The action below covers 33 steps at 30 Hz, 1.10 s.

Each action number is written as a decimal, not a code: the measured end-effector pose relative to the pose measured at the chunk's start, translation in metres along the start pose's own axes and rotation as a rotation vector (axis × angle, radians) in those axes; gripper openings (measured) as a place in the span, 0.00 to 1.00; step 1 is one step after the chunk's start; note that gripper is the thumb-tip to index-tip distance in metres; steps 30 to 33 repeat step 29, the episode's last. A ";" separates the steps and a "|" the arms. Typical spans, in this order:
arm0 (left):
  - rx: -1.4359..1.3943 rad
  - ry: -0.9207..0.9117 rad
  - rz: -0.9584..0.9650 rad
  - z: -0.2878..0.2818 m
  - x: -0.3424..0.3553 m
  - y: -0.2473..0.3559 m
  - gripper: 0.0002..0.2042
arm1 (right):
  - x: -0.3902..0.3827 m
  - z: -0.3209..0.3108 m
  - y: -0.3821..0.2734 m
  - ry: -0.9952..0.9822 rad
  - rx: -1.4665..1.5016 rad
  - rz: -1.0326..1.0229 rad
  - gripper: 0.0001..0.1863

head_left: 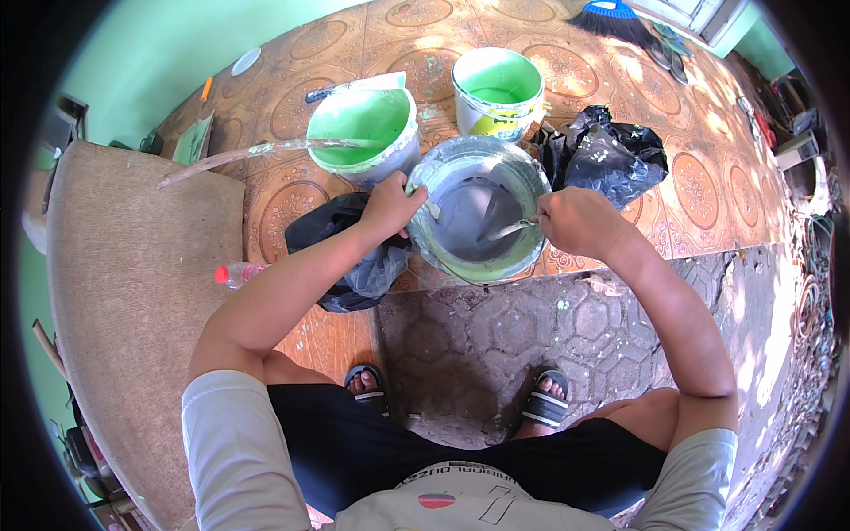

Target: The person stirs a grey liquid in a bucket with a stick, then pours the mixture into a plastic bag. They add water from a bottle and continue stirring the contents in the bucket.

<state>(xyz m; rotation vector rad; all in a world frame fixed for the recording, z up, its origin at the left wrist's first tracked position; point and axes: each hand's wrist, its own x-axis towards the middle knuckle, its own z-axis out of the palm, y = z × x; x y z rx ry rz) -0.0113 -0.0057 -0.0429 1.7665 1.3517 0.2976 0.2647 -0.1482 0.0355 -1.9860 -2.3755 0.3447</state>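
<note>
A bucket [428, 242] with a paint-smeared rim stands before me, holding grey, paint-like liquid [471, 202]. My left hand [393, 205] is closed on its left rim, and a small pale piece I cannot make out shows just inside beside the fingers. At the right rim, my right hand [571, 221] grips a paint-coated stick [511, 230] that slants down into the grey liquid. Just beyond my left hand is a white bucket [403, 152] with green paint inside. A long wooden stick [235, 157] rests across that bucket, and a flat pale tool [367, 84] lies on its far rim.
Another white bucket [482, 118] with green paint stands behind. Black plastic bags lie at left [359, 281] and right [620, 164]. A red-capped bottle [237, 274] sits by a brown board [133, 292]. The tiled ledge [691, 190] drops to paving [443, 336]. A broom [611, 19] lies far back.
</note>
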 end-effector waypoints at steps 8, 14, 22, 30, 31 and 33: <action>0.054 -0.068 -0.019 -0.006 -0.006 0.009 0.28 | 0.002 -0.009 0.003 -0.029 0.004 0.086 0.12; 0.071 -0.111 -0.044 -0.008 -0.007 0.011 0.31 | 0.006 -0.011 0.016 -0.107 -0.012 0.092 0.13; 0.238 -0.346 -0.260 -0.035 -0.017 0.018 0.45 | 0.007 -0.026 0.030 -0.140 0.128 0.182 0.24; 0.470 -0.383 -0.216 -0.103 -0.082 0.076 0.51 | -0.007 -0.084 0.041 -0.158 0.303 0.440 0.54; 0.470 -0.383 -0.216 -0.103 -0.082 0.076 0.51 | -0.007 -0.084 0.041 -0.158 0.303 0.440 0.54; 0.470 -0.383 -0.216 -0.103 -0.082 0.076 0.51 | -0.007 -0.084 0.041 -0.158 0.303 0.440 0.54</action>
